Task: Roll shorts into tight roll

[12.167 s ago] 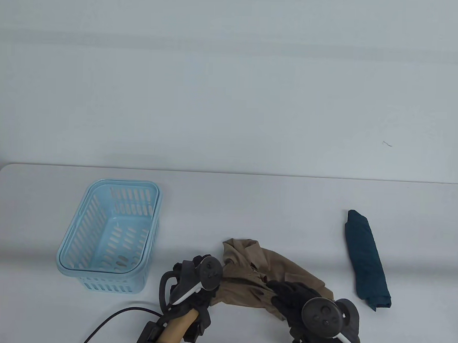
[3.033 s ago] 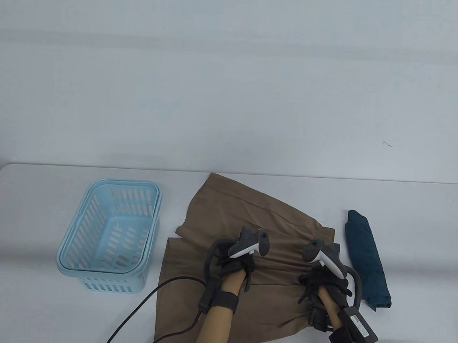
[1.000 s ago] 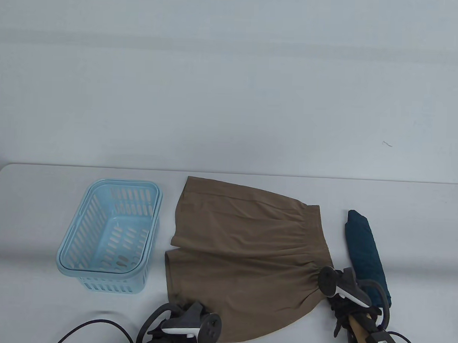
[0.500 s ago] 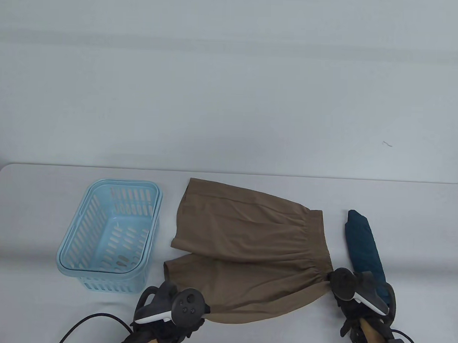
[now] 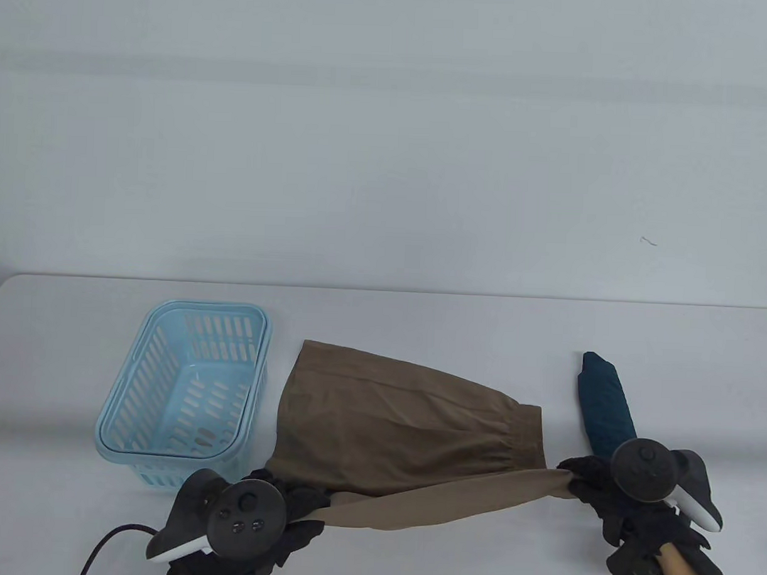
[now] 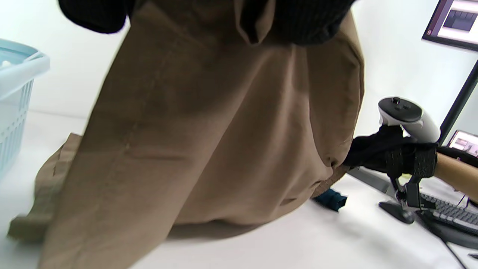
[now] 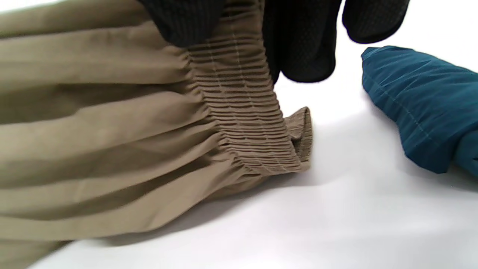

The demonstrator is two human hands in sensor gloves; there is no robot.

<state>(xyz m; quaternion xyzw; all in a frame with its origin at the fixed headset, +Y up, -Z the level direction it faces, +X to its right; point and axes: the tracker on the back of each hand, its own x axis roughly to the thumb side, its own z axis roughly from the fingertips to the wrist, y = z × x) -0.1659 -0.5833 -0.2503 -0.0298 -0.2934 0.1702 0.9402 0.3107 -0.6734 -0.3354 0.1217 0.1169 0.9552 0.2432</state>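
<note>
The brown shorts [image 5: 404, 420] lie between the basket and the teal roll, legs to the left, elastic waistband to the right. My left hand [image 5: 297, 501] grips the near leg end. My right hand [image 5: 578, 480] grips the near waistband corner. The near edge is lifted and stretched taut between them; the far part rests on the table. In the left wrist view the shorts [image 6: 209, 149] hang from my fingers [image 6: 298, 22], and the right hand [image 6: 388, 153] shows beyond them. In the right wrist view my fingers [image 7: 298, 45] pinch the ribbed waistband [image 7: 242, 112].
A light blue slotted basket [image 5: 182, 393] stands left of the shorts. A teal rolled garment [image 5: 606, 402] lies at the right, close to my right hand, and shows in the right wrist view [image 7: 422, 104]. A black cable [image 5: 107, 542] trails at front left. A keyboard [image 6: 448, 216] sits off to the right.
Both hands have risen with the near edge of the shorts and pulled it taut. The far edge has slid toward me. Earlier the shorts were bunched, then spread flat.
</note>
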